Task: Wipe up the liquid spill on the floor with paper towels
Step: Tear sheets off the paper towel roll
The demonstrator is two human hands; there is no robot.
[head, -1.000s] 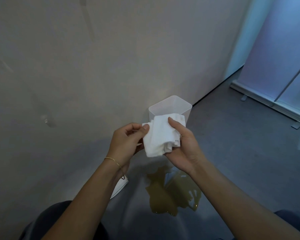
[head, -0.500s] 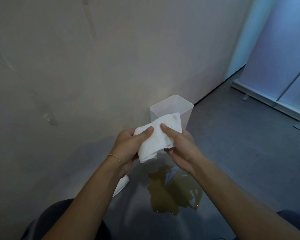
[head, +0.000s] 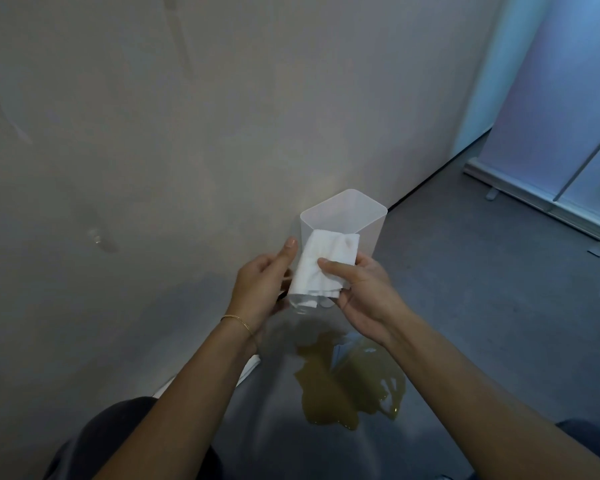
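Folded paper towel (head: pixel 326 247) is held above the yellow spill (head: pixel 347 386) on the floor (head: pixel 482 323), pinched in the grip of the right hand (head: pixel 364 292). The left hand (head: pixel 260 285) has lifted its thumb off the sheet; its hidden fingers cannot be read. Folding seems done, and the spill looks untouched.

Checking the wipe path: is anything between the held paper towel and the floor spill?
Nothing visible does. The right hand pinches the paper towel above the yellow spill; the translucent bin stands behind, off the path.
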